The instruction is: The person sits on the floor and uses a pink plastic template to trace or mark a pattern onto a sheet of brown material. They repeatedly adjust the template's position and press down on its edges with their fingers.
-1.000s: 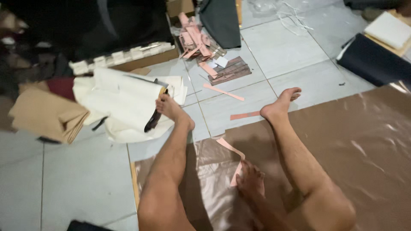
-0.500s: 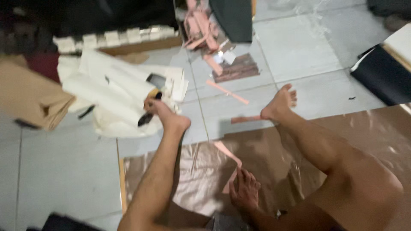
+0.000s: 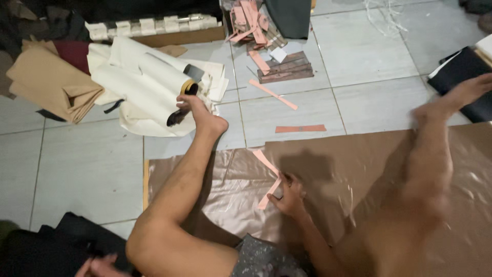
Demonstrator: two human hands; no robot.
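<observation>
I sit on a tiled floor with both bare legs stretched out. My right hand (image 3: 288,197) lies between my legs on a shiny brown sheet (image 3: 359,159), its fingers closed on the lower end of a thin pink strip (image 3: 266,163). My left hand (image 3: 97,266) shows only partly at the bottom left edge, fingers apart, on black cloth (image 3: 56,241). My left foot (image 3: 202,115) touches the end of a cream fabric roll (image 3: 138,90). My right foot (image 3: 461,95) is lifted and blurred near a black folder (image 3: 461,66).
Loose pink strips (image 3: 300,129) lie on the tiles beyond the sheet, and more are heaped beside a stack of brown pieces (image 3: 284,66). Folded tan fabric (image 3: 51,87) lies at the left. A cardboard box edge (image 3: 179,37) and dark cloth line the back.
My right leg has swung to the right, its foot now near the black folder. My right hand stays on the pink strip and my left foot stays at the cream roll.
</observation>
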